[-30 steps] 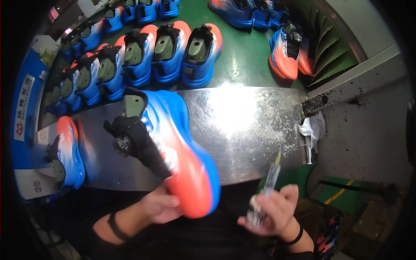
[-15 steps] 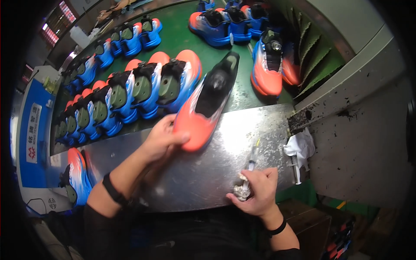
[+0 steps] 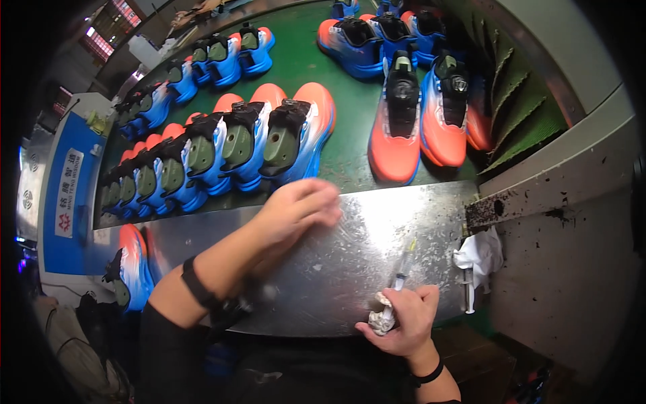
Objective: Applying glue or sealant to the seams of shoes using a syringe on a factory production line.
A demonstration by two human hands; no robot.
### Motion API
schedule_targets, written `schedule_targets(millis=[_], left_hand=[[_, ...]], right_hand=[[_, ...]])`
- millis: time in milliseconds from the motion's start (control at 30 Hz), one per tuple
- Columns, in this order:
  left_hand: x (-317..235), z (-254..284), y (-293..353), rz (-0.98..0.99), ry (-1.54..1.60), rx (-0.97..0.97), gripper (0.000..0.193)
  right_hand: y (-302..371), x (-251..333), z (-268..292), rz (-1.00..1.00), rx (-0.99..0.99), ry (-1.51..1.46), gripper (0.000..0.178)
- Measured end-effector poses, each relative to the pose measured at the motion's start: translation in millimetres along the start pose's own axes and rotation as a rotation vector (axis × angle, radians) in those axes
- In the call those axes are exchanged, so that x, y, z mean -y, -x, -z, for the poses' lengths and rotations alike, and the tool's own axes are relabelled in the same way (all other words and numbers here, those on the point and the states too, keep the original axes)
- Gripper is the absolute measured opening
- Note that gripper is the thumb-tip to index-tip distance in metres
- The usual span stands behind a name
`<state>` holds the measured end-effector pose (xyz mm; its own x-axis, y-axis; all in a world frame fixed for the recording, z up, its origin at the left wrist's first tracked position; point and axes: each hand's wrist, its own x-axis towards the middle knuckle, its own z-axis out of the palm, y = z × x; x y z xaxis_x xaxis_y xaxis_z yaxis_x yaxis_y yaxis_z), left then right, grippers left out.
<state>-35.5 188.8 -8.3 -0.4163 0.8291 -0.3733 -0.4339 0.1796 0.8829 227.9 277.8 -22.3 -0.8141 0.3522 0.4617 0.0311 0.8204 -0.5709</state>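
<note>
Head cam: slim syringe [image 3: 402,275], lumpy wht wad [image 3: 381,324].

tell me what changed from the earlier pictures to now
The left hand has let go of the shoe, which went forward and right from over the metal table onto the green surface, left of another shoe. The right hand still holds the syringe and white wad; the lined-up shoes stayed.
</note>
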Motion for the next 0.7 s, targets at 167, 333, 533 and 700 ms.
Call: schedule_targets(millis=[167, 333, 533, 700], left_hand=[[1, 64, 34, -0.030, 0.215, -0.183, 0.049], [-12, 67, 32, -0.123, 0.137, -0.197, 0.036], [-46, 54, 94, -0.226, 0.022, -0.068, 0.029], [-13, 44, 205, -0.189, -0.101, -0.003, 0.030]], right_hand=[[0, 6, -2, 0.030, -0.016, 0.037, 0.060], [4, 14, -8, 0.014, -0.040, 0.093, 0.059], [7, 12, -12, -0.006, -0.079, 0.138, 0.058], [10, 15, -9, -0.014, -0.078, 0.114, 0.061]])
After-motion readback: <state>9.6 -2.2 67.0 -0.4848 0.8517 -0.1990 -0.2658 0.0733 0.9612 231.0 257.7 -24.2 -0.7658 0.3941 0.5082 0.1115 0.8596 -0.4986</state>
